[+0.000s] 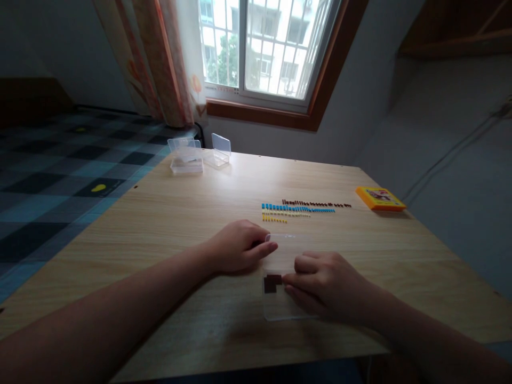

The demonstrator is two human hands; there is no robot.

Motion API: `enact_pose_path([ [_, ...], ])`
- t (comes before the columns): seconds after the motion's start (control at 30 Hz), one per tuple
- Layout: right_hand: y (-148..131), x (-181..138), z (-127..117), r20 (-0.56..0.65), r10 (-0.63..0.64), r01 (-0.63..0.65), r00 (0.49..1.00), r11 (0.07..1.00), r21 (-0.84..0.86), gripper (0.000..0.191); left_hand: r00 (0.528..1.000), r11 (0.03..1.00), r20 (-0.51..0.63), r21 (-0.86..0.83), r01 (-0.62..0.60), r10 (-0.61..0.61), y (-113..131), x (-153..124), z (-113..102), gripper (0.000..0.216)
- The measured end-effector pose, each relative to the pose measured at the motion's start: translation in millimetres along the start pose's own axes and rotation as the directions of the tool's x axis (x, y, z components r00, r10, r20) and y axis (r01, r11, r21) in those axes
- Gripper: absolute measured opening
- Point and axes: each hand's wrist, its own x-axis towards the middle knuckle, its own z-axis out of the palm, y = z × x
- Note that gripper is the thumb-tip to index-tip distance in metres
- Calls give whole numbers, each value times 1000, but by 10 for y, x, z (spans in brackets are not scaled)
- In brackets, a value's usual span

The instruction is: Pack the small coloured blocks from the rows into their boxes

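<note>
A clear plastic box (276,312) lies open near the front of the table, its transparent lid (286,245) folded back flat. Dark brown bricks (272,284) sit together in the box's far left corner. My left hand (242,248) rests at the lid's left edge, fingers curled and thumb lying over that edge. Over the box is my right hand (326,280), with thumb and index finger closed together beside the brown bricks. Whatever is between those fingertips is hidden.
Rows of tiny brown bricks (316,203), blue bricks (296,208), cream bricks (284,213) and yellow bricks (274,219) lie beyond my hands. An orange-yellow box (379,199) is at the right edge. Open clear boxes (186,165) stand at the back left.
</note>
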Motion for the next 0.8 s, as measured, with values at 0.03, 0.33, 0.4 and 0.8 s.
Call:
enact_pose_path([
  [0.03,-3,1,-1,-1,1,-1,1000,1000,-1,25,1000,1000,-1,-6,-1,1,3,1,-3,47],
  [0.33,-21,22,-13,-7,3,-3,1000,1000,-20,26,1000,1000,5,-12,1,-1,32,11,-22,48],
  [0.4,-21,22,-19,-6,4,-4,1000,1000,-20,25,1000,1000,4,-11,2,-2,25,10,-17,48],
  [0.8,-17,23,-26,-15,-22,22,1000,999,33,27,1000,999,18,34,4,-4,24,4,-9,52],
])
